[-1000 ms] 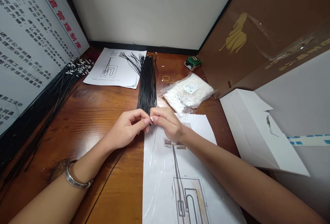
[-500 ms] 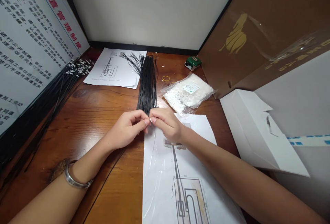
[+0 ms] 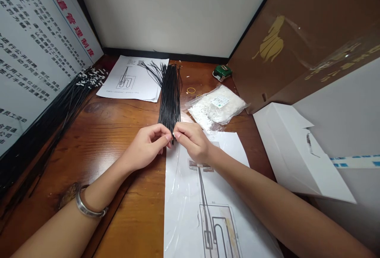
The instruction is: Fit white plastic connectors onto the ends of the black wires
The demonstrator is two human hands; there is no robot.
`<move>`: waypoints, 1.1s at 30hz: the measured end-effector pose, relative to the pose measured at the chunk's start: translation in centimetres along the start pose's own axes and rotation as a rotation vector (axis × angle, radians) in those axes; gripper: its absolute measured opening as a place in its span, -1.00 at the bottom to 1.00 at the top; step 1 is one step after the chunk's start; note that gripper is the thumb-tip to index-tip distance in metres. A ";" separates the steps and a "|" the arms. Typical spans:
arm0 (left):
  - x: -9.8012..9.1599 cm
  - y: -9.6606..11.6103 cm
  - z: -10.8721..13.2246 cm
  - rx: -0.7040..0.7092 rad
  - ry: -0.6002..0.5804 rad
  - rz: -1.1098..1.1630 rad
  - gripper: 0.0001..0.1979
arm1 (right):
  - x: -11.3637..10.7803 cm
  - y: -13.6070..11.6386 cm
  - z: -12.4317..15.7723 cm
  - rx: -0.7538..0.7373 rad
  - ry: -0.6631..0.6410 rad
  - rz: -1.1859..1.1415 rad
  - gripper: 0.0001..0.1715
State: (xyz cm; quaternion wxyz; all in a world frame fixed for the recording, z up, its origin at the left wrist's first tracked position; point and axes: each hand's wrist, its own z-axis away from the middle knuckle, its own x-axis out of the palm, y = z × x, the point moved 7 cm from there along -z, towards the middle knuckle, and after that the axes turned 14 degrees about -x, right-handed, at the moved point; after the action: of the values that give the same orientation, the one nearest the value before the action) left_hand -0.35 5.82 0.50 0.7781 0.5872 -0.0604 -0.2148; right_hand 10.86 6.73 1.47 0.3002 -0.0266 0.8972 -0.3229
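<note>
Fingertips meet over the near end of a bundle of black wires (image 3: 170, 95). Thumb and forefinger of my left hand (image 3: 151, 143) are pinched together at a tiny white plastic connector (image 3: 173, 134). Against its other side, my right hand (image 3: 192, 141) is closed in a pinch too. The fingers cover most of the connector, and I cannot tell whether a wire is in it. Dark wire ends show just below the fingertips. A printed drawing sheet (image 3: 190, 210) under clear plastic lies below my right hand and forearm.
A clear bag of white connectors (image 3: 219, 105) lies beyond my right hand, near a green tape measure (image 3: 222, 72). More drawings (image 3: 130, 77) lie behind left. Wires with white ends (image 3: 89, 77) line the left side. A brown carton (image 3: 297, 32) and white box (image 3: 285, 143) stand right.
Both hands have shifted slightly up toward the wire bundle and stay pinched together. More of the dark wire ends shows below the fingertips.
</note>
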 end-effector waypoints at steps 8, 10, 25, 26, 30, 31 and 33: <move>-0.1 -0.1 0.0 0.027 -0.028 0.041 -0.83 | 0.1 0.0 -0.1 0.006 -0.014 -0.042 -0.66; -0.1 -0.1 0.0 0.028 -0.027 0.043 -0.83 | 0.1 0.0 -0.2 -0.009 -0.017 -0.047 -0.66; -0.5 -0.2 -0.1 0.018 0.030 0.073 -0.87 | 0.4 -0.3 0.0 -0.046 -0.080 -0.020 -0.65; -0.5 -0.2 -0.1 0.022 0.025 0.073 -0.87 | 0.3 -0.4 0.0 -0.050 -0.077 -0.019 -0.65; -0.5 -0.5 -0.1 0.019 0.004 0.080 -0.86 | 0.4 -0.3 0.0 -0.056 -0.089 -0.018 -0.64; -0.5 -0.6 -0.1 0.018 -0.002 0.084 -0.86 | 0.5 -0.3 0.0 -0.057 -0.096 -0.021 -0.64; -0.5 -0.7 -0.2 0.018 -0.010 0.092 -0.86 | 0.5 -0.3 0.0 -0.063 -0.103 -0.031 -0.63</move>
State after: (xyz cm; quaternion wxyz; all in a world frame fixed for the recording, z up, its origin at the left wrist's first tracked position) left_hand -0.88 6.00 -0.10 0.7816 0.5896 -0.0934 -0.1811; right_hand 10.39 6.32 1.37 0.3398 -0.0664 0.8898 -0.2973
